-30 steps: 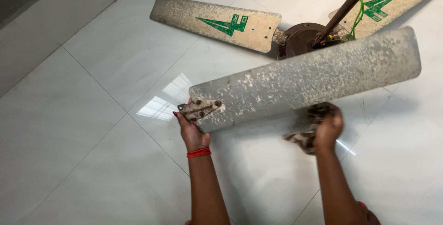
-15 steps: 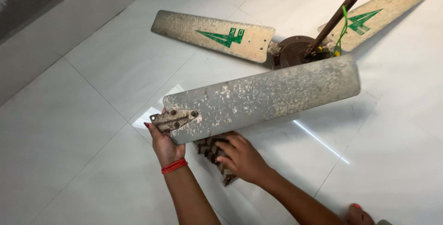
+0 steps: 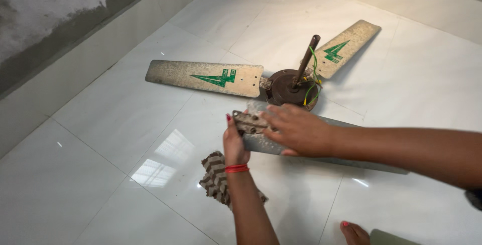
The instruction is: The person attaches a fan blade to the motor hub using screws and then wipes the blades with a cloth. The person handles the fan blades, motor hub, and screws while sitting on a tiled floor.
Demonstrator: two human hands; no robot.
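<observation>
A dusty grey fan blade (image 3: 351, 147) is off the fan and held above the white tiled floor. My left hand (image 3: 235, 142), with a red band at the wrist, grips the blade's rusty metal bracket (image 3: 249, 122) at its near end. My right hand (image 3: 300, 129) lies flat on top of the blade beside the bracket, fingers spread. A brown zigzag-patterned cloth (image 3: 217, 177) lies on the floor under my left forearm, in neither hand.
A ceiling fan lies on the floor behind: brown motor hub (image 3: 283, 87) with an upright rod (image 3: 306, 59), loose green and yellow wires, and two blades with green marks (image 3: 206, 77) (image 3: 344, 49). A grey wall base runs along the left. My foot (image 3: 354, 232) shows at the bottom.
The cloth has left my right hand and now lies on the floor. My right hand has moved up onto the blade's top. The blade has tipped flatter and the view has shifted.
</observation>
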